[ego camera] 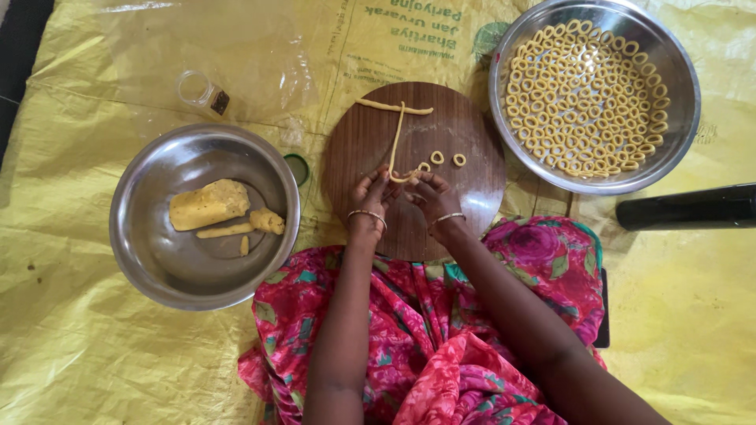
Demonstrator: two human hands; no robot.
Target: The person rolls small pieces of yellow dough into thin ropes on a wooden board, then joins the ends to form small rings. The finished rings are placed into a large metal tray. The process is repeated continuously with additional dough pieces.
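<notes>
Head view: hands, dough and bowls, seen from above.
Left hand: your left hand (370, 197) sits on the near part of the round wooden board (465, 201). Its fingers are curled in and pinch the near end of the long dough rope (396, 142).
Right hand: your right hand (433, 197) is just beside the left one, fingertips nearly touching it. Its fingers are bent and pinch the same end of the rope.
Bangles: you have a thin bangle on each wrist.
Dough rope: it is thin and yellow. It runs from your fingers straight away from you, up the board. A shorter dough strip (394, 107) lies across its far end.
Small rings: three little dough rings (437, 157) lie on the board, just right of the rope.
Right bowl: a big steel bowl (677, 118) is full of many yellow rings, well right of the board.
Left bowl: another steel bowl (142, 236) holds a lump of yellow dough (209, 205) and some small bits.
Sheet: a yellow plastic sheet (79, 346) lies under it all. It has green print and a round green mark at the top, between the board and the right bowl.
Jar: a small clear jar (201, 90) lies on its side above the left bowl.
Lid: a green lid (298, 169) peeks out between the left bowl and the board.
Dark bar: a black bar (685, 208) lies at the right edge.
</notes>
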